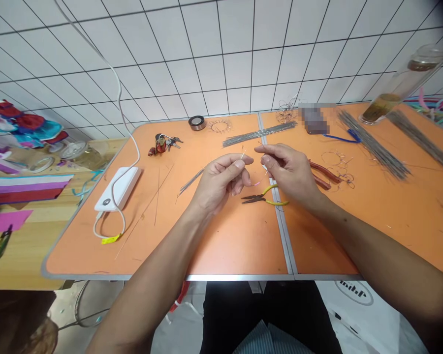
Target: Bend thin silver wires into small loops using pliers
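Observation:
Above the orange table (221,246), my left hand (221,179) pinches a thin wire (243,154) between thumb and index finger; a pale tip sticks up from the pinch. Facing it a short gap away, my right hand (288,169) has thumb and fingertips pressed together on a fine wire, most of it hidden by the fingers. A small pink bit shows between the hands, too fine to make out. Below the right hand lie yellow-handled pliers (260,198), their jaws pointing left. Pliers with red handles (320,173) rest partly behind that hand.
Bundles of straight wire (260,133) lie along the back and right (376,147). Around them are bent wire rings (219,126), a tape roll (197,123), keys (164,144), a white power bank (118,189) with a cable, and a glass bottle (384,105).

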Demonstrator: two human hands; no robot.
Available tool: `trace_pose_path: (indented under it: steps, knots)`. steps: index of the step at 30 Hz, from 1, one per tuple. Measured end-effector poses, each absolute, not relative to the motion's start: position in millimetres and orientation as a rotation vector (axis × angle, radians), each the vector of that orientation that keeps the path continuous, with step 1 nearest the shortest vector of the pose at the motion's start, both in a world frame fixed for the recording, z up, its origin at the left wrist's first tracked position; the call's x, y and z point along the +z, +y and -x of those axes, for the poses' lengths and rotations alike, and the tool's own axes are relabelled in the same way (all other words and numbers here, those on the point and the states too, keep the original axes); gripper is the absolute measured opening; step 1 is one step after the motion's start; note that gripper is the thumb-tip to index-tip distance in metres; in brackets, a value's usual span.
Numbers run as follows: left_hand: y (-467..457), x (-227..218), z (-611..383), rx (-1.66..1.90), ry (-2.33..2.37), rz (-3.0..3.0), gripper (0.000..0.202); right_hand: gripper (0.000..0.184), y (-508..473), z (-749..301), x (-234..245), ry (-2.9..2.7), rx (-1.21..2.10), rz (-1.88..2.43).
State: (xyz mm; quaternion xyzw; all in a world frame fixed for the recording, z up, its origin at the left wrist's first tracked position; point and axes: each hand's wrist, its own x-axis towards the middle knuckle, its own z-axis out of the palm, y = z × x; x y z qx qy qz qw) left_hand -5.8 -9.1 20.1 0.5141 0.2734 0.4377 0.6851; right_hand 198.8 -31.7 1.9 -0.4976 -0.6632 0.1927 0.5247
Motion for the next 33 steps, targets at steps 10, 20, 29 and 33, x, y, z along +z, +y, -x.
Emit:
trace_pose_path:
  steps: [10, 20, 29, 33]
  knots:
    - [-10.2, 17.2, 5.5, 0.94, 0.636, -1.157, 0.036, 0.027, -33.8, -197.8, 1.3, -1.756, 0.215, 1.131]
    - [-11.6, 19.5, 5.3, 0.943, 0.659, -1.161, 0.034, 0.027, -35.6, -197.6, 1.6, -1.776, 0.228, 1.152]
    - [-10.5, 19.4, 5.2, 0.945, 0.656, -1.162, 0.035, 0.027, -34.2, -197.5, 0.8, -1.77, 0.224, 1.148]
    - [-11.0, 19.1, 5.5, 0.942, 0.647, -1.156, 0.034, 0.027, -33.8, -197.2, 0.3, -1.771, 0.216, 1.161]
